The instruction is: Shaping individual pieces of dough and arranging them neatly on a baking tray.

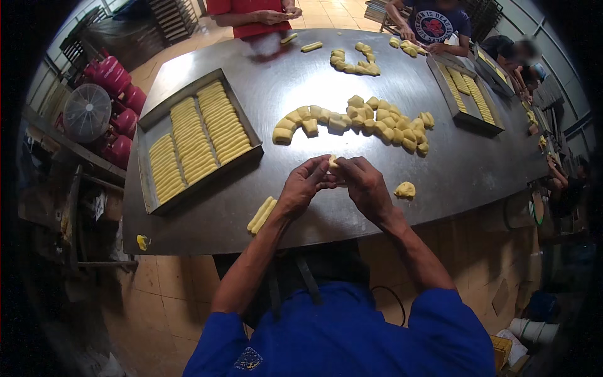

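My left hand [304, 182] and my right hand [361, 185] are closed on a small piece of yellow dough [333, 161], pinched between the fingertips above the steel table [308, 226]. Beyond them lies a curved heap of cut dough pieces [383, 119]. Beside my left forearm are a couple of smooth dough strips [261, 213], and a loose lump of dough [404, 190] sits to the right of my right hand. A large metal tray [251, 151] on the left holds rows of thin dough sticks [185, 135].
Co-workers [443, 22] stand along the far and right edges, some handling dough. More trays [483, 125] lie at the right, and another dough group [355, 66] at the back. Red gas cylinders [113, 78] and a fan [86, 113] are left of the table. Stacked racks [157, 25] stand behind.
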`<state>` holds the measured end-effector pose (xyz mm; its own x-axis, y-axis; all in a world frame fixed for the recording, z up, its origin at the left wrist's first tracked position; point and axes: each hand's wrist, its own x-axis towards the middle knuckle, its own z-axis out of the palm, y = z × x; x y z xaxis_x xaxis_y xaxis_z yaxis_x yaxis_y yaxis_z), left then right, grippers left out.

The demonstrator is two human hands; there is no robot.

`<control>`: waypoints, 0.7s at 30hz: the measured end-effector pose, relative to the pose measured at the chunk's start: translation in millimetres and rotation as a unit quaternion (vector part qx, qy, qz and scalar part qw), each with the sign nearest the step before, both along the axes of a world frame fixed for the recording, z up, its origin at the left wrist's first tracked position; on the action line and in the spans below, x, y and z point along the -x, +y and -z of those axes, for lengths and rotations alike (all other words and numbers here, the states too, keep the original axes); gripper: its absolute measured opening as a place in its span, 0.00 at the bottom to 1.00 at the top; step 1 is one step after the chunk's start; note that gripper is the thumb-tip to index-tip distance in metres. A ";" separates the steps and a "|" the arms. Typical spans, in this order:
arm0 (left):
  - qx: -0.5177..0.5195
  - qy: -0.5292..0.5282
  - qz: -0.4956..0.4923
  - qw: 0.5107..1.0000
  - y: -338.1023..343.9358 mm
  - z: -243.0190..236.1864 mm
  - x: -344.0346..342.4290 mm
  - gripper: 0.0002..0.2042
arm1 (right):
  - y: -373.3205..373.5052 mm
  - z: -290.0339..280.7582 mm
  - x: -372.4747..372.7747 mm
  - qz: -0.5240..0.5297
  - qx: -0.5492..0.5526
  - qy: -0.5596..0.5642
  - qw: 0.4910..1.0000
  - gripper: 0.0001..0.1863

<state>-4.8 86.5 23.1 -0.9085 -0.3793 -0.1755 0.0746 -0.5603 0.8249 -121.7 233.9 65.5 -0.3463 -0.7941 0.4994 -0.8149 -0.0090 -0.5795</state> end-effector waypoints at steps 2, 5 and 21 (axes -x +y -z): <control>0.144 -0.009 0.018 0.989 0.2 -8.4 -5.8 0.16 | -1.7 -0.1 -0.5 -0.016 -0.026 0.034 0.999 0.18; 0.144 0.015 -0.030 0.989 -3.2 -7.8 -10.0 0.14 | -12.2 -2.1 -3.3 -0.003 -0.018 -0.024 1.000 0.21; 0.349 -0.169 0.147 0.910 -68.8 3.2 38.3 0.17 | -61.2 6.0 85.4 -0.076 -0.276 -0.335 0.898 0.21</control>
